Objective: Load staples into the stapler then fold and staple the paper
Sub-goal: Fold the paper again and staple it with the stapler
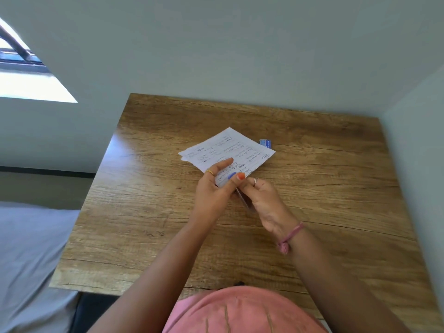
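A folded white paper (228,150) with handwriting is held just above the wooden table (312,188), near its middle. My left hand (212,192) pinches the paper's near corner, thumb on top and forefinger stretched over the sheet. My right hand (264,198) grips a small stapler (242,199) with a dark body. The stapler's blue tip lies at that same corner, beside my left thumb, and most of the stapler is hidden between my hands. A small blue staple box (265,143) peeks out behind the paper's far right edge.
The table stands against a pale wall at its far and right sides. A grey bed (28,248) lies to the left of the table, and a window (26,75) is at the upper left. My pink shirt fills the bottom of the view.
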Action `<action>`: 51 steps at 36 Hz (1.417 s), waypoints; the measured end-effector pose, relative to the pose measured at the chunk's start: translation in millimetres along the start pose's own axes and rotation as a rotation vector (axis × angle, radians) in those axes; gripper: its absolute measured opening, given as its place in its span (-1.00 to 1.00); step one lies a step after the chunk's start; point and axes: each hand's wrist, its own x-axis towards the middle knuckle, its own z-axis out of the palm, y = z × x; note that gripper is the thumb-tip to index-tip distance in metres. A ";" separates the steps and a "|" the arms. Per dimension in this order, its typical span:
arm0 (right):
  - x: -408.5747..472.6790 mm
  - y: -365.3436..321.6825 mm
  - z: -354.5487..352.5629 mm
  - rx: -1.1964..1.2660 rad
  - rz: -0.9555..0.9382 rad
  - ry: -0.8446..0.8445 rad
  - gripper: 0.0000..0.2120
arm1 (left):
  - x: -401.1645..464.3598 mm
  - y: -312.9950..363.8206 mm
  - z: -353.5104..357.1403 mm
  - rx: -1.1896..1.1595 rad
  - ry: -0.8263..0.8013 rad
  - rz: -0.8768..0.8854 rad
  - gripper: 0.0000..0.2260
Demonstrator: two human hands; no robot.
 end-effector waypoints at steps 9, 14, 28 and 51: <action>1.0 3.4 5.2 -0.035 0.040 0.015 -0.79 | 6.6 3.0 -12.9 0.001 -0.073 -0.118 -0.68; 4.3 -2.4 0.1 -0.024 0.105 -0.060 -0.70 | 11.4 11.9 -26.9 -0.180 -0.161 -0.128 -0.72; 2.4 -21.5 -16.9 0.183 0.169 -0.228 -0.54 | 21.5 24.4 -47.9 0.085 -0.177 -0.015 -0.77; 3.4 -21.2 -16.6 0.249 0.130 -0.166 -0.61 | 3.5 13.6 -37.8 -0.427 0.043 0.194 -0.33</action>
